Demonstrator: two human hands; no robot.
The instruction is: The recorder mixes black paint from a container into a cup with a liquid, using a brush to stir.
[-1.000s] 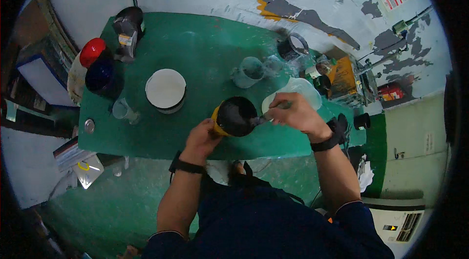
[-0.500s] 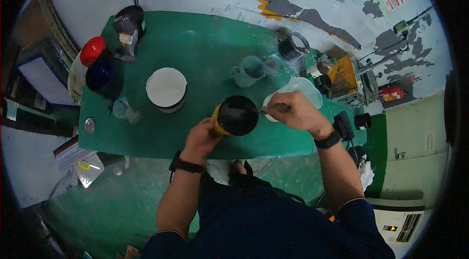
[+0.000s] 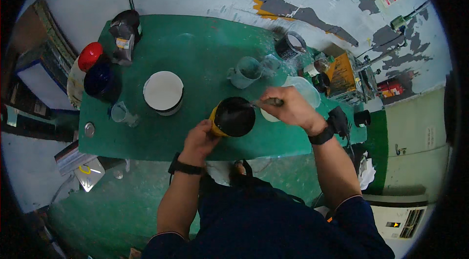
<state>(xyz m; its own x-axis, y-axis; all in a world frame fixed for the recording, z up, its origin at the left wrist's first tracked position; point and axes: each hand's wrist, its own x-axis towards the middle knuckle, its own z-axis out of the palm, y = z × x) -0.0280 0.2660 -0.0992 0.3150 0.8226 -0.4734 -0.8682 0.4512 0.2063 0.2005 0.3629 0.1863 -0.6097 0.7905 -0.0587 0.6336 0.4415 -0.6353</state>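
A yellow can (image 3: 232,118) with black contents stands near the front edge of the green table (image 3: 205,49). My left hand (image 3: 199,140) grips its near left side. My right hand (image 3: 288,106) holds a thin metal stirring tool (image 3: 258,104) whose tip dips into the can's black contents. A clear plastic tub (image 3: 304,91) lies partly hidden behind my right hand.
On the table: a white-lidded round container (image 3: 163,93), a small clear cup (image 3: 122,113), a dark blue bowl (image 3: 99,80), a red-capped jug (image 3: 83,63), a black pouch (image 3: 125,34), a grey-green mug (image 3: 244,71), a black tin (image 3: 290,47). Clutter sits at right.
My right hand has shifted slightly with the stirring tool in the can. The left hand keeps its hold on the can.
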